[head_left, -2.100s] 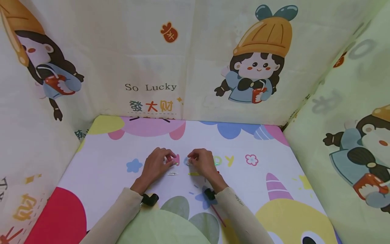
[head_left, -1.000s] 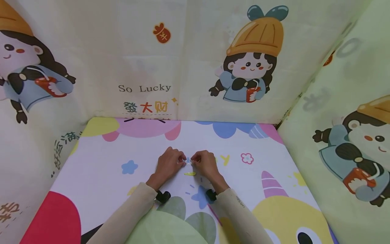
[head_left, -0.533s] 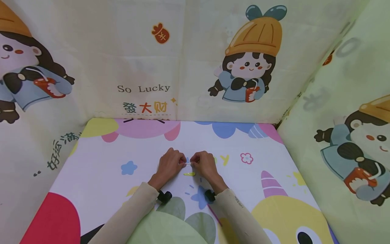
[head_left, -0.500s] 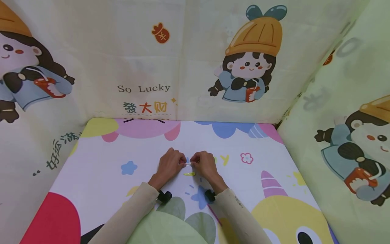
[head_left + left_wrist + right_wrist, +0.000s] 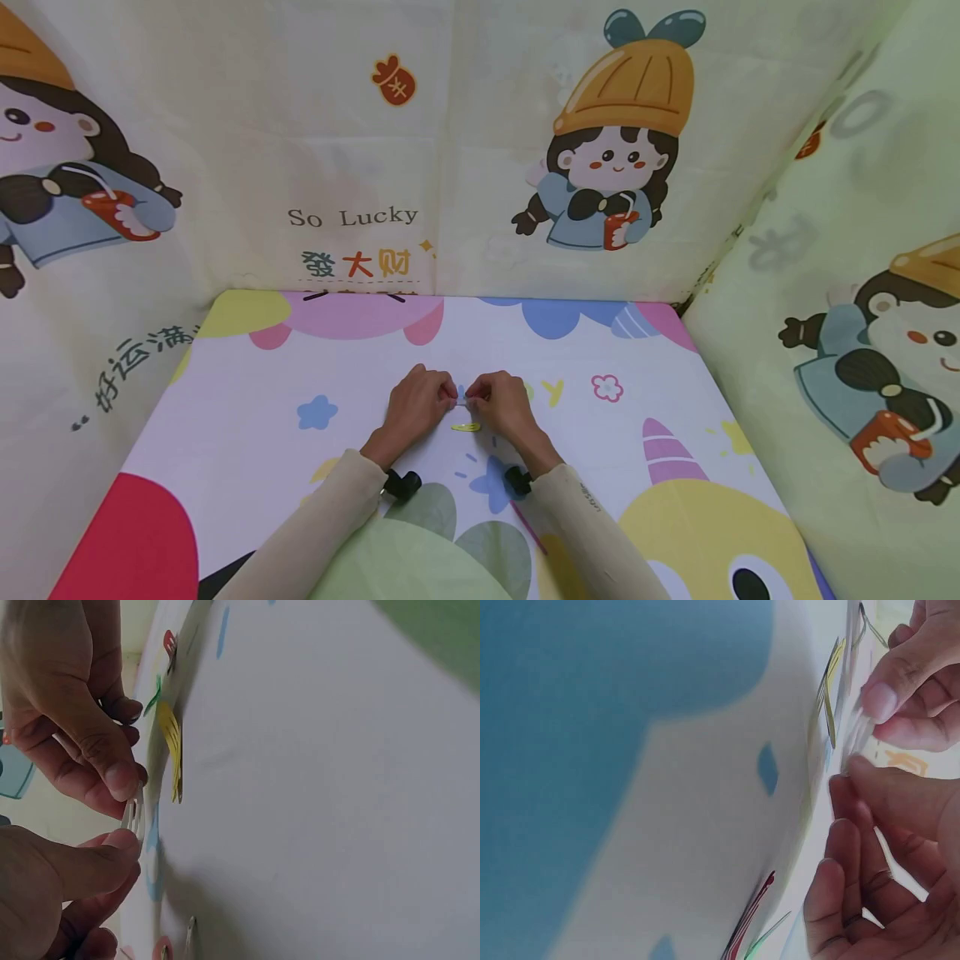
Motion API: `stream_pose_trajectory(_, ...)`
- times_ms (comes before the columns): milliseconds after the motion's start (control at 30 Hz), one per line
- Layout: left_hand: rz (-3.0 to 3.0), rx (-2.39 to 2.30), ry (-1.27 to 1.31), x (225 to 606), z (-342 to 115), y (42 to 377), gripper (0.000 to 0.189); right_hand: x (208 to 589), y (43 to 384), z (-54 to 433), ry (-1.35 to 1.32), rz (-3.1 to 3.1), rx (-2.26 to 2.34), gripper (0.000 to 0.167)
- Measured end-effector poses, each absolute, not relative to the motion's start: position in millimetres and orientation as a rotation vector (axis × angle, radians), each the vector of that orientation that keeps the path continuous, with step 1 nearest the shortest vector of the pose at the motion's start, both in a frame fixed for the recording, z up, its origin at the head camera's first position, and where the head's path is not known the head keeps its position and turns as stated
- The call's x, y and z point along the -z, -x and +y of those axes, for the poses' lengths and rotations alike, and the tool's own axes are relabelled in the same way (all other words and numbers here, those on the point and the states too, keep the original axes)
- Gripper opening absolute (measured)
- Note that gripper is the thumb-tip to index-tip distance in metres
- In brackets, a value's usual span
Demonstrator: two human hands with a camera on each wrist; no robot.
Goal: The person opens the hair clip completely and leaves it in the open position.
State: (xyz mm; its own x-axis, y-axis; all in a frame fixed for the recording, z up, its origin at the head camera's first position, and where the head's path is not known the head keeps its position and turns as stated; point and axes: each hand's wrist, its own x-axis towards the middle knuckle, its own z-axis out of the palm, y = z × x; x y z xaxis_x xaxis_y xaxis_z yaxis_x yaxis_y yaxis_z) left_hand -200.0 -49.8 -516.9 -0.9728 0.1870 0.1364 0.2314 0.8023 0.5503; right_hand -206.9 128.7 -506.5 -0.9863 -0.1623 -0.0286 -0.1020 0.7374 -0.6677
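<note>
Both hands meet at the middle of the table, with a small whitish hair clip stretched between their fingertips. My left hand pinches one end of it between thumb and forefinger. The opposite end is pinched by my right hand, whose other fingers curl loosely in the right wrist view. Just nearer than the hands lies a yellow hair clip, close below the held one. A red clip and a green clip lie beside the right hand, hidden from the head view.
In the left wrist view a silvery clip lies by the left hand. The tabletop carries printed stars, letters and cartoon shapes. Printed cloth walls enclose its back and sides. A dark camera sits on the left wrist.
From being apart two seconds ago, the hands have come together, the left one moving right, and both now hold the whitish hair clip. Over the last second they have barely moved.
</note>
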Motion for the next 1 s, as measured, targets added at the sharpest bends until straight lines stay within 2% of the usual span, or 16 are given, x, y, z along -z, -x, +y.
stream_pose_trajectory(300, -2.807, 1.030, 0.286, 512.8, -58.2, 198.9, 0.013, 507.9, 208.2, 130.6, 0.323, 2.824, 1.202, 0.012)
stream_pose_trajectory(533, -2.700, 1.120, 0.240, 508.8, -61.7, 196.4, 0.009, 504.7, 208.2, 134.6, 0.410, 2.716, 1.396, 0.015)
stream_pose_trajectory(1000, -2.610, 1.348, 0.211, 502.3, -70.7, 188.6, 0.015, 494.6, 206.7, 137.1, 0.311, 2.443, 1.700, 0.014)
